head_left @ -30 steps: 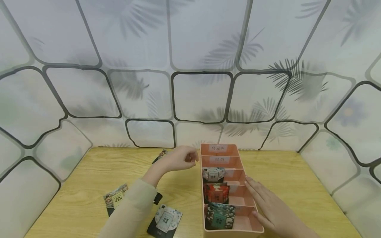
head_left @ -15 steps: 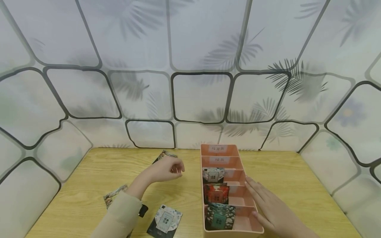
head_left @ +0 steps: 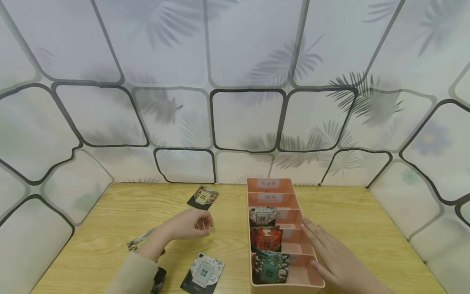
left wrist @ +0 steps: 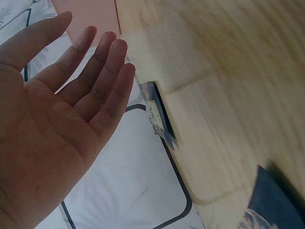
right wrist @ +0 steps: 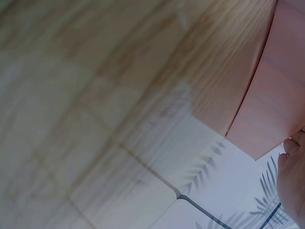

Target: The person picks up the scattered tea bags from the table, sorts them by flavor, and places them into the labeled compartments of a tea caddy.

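My left hand (head_left: 189, 224) is over the table, its fingers loosely bent and nothing in them; the left wrist view shows its bare palm (left wrist: 62, 109). Just beyond it lies a tea sachet with a colourful print and yellow label (head_left: 203, 197). Nearer me is a white-and-black tea sachet (head_left: 203, 272). Another patterned tea sachet (head_left: 137, 241) is partly hidden by the left forearm. My right hand (head_left: 335, 259) rests along the right side of a pink divided box (head_left: 288, 286), fingers straight against its wall.
Tea sachets stand in the box's nearer compartments: green-and-black (head_left: 271, 267), red (head_left: 267, 240) and white (head_left: 262, 216). Its two far compartments show paper labels (head_left: 269, 198) with handwriting. A patterned cloth wall (head_left: 183, 122) closes off the back of the wooden table (head_left: 345, 212).
My left hand has moved left and toward me, away from the box, uncovering the far colourful sachet. The right hand has stayed at the box's side.
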A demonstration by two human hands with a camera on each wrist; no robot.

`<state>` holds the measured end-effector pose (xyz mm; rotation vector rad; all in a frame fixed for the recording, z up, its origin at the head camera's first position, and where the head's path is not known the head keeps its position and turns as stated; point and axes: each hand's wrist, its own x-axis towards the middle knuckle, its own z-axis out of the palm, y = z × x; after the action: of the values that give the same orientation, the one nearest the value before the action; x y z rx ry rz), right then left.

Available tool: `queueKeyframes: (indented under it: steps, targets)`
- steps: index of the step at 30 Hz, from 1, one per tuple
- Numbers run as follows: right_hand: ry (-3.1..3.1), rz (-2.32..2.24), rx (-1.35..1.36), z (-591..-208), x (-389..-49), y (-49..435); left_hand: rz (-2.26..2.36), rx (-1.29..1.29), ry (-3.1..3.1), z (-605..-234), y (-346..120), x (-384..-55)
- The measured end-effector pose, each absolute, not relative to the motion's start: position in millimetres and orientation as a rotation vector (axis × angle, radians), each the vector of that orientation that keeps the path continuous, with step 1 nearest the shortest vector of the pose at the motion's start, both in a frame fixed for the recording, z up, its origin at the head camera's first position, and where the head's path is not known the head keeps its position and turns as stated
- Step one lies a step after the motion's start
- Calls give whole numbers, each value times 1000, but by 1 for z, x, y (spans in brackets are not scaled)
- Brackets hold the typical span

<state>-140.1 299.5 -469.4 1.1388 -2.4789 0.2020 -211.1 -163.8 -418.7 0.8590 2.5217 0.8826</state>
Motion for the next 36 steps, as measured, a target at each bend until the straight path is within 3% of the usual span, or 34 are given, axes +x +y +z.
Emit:
queueKeyframes:
  steps: [27,30,36]
  targets:
    - [-2487,205,1130,-467,-139,298,1001,832,2370,-436,-186,-178]
    - [-2470,201,1139,-467,-139,298,1015,884,2375,-451,-190,-180]
    - [-2417,209,1156,-467,-141,298,954,995,2446,-517,-204,-199]
